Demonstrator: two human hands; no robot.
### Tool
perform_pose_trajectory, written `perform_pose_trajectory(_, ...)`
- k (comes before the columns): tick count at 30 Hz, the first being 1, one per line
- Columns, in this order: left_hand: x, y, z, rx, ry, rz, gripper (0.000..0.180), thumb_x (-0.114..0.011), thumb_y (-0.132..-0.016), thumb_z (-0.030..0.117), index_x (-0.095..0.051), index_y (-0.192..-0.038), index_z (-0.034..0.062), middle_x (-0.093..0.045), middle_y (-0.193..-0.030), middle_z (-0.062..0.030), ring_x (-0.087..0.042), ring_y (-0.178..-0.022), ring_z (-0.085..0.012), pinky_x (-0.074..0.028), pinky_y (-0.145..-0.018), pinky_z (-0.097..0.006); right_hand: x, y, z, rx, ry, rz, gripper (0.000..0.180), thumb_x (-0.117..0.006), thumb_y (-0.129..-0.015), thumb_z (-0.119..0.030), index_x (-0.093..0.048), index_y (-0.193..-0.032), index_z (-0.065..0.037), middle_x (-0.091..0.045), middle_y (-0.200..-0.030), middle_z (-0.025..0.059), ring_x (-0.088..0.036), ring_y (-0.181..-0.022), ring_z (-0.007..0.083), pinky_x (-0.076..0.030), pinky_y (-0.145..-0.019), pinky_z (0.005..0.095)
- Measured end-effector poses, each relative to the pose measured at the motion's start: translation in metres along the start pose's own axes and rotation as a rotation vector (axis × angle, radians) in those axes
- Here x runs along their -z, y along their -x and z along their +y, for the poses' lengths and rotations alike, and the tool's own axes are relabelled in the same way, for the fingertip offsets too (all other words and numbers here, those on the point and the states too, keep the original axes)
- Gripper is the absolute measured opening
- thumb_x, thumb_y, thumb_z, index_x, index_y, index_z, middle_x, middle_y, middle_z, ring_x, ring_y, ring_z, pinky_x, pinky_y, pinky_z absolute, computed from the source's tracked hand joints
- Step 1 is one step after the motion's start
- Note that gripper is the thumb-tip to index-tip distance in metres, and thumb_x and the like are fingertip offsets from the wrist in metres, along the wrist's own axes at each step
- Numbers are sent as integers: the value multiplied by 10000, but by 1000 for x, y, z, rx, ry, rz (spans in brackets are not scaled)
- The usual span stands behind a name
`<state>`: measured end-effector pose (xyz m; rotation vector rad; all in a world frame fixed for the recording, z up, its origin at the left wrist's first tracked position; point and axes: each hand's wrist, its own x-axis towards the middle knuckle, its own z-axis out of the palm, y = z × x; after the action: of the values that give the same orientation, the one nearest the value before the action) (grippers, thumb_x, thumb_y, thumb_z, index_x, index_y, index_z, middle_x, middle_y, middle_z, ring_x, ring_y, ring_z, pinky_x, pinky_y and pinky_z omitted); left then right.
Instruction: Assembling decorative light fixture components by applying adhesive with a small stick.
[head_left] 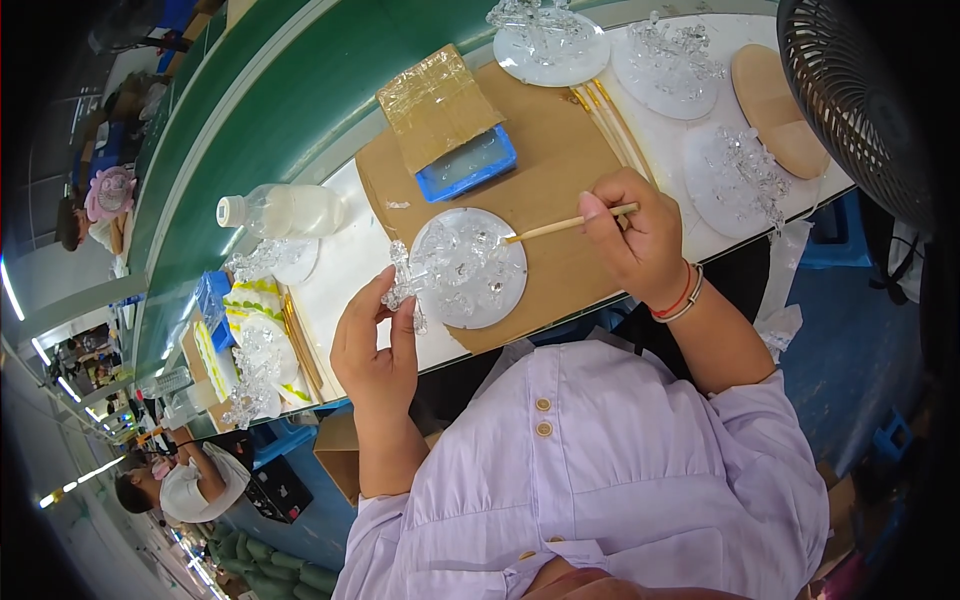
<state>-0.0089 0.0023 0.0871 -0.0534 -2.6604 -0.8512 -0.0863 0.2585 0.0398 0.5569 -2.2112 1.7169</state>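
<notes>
My left hand [375, 340] pinches a small clear piece with a knobbly outline [402, 280] at the left edge of a round white plate [484, 312]. Clear glassy ornaments [462, 262] are clustered on that plate. In my right hand [637, 235] is a thin wooden brush [570, 226], held between thumb and fingers. Its tip reaches the plate's upper right edge; whether it touches an ornament I cannot tell. Beyond the plate sits a blue tray [466, 166] of whitish liquid, partly covered by a taped cardboard piece [440, 105].
A brown cardboard sheet [560, 130] lies under the work. Left stands a bottle with white contents [290, 211]. More brushes [612, 125] lie at the far right, near plates of clear ornaments [668, 65] and a wooden disc [775, 105]. A black fan [860, 110] borders the right.
</notes>
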Motion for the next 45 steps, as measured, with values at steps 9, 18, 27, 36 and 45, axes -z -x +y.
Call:
perform_pose_trajectory(9, 0, 1, 1, 22, 4, 5, 303, -720, -802, -13, -657, -1098, 7, -691, -1006, -127, -660, -783, -193, -539, -660, -278, -1, -4, -6, 58, 16, -44, 97, -597, -891, -19, -536, -816, -19, -527, -648, 60, -480, -510, 136, -387, -481, 269)
perform_pose_trajectory(18, 0, 1, 2, 21, -9, 8, 312, -718, -798, -24, -657, -1102, 9, -691, -1008, -121, -658, -780, -186, -538, -661, -271, -2, -4, -5, 97, -16, -41, 101, -594, -891, -14, -538, -807, -19, -530, -649, 63, -479, -507, 144, -386, -478, 271)
perform_pose_trajectory(27, -1, 0, 3, 41, -7, 6, 306, -716, -806, -11, -660, -1106, 12, -688, -998, -121, -657, -765, -184, -537, -663, -272, 0, -3, -3, 110, 21, -40, 86, -594, -889, -4, -531, -831, -12, -547, -679, 69, -499, -532, 155, -399, -496, 274)
perform_pose_trajectory(36, -2, -1, -1, 35, -5, 16, 298, -728, -809, 18, -666, -1101, 17, -689, -988, -116, -656, -760, -180, -545, -669, -275, 1, 3, -2, 143, 29, -27, 87, -594, -885, -8, -523, -835, -21, -558, -679, 78, -505, -527, 175, -405, -497, 282)
perform_pose_trajectory(45, 0, -1, -4, 84, 17, -10, 308, -734, -806, 23, -667, -1106, 26, -691, -997, -105, -643, -743, -162, -542, -678, -267, -1, 6, -7, 160, 13, -8, 106, -600, -876, -9, -519, -809, -26, -560, -673, 75, -504, -521, 183, -397, -484, 295)
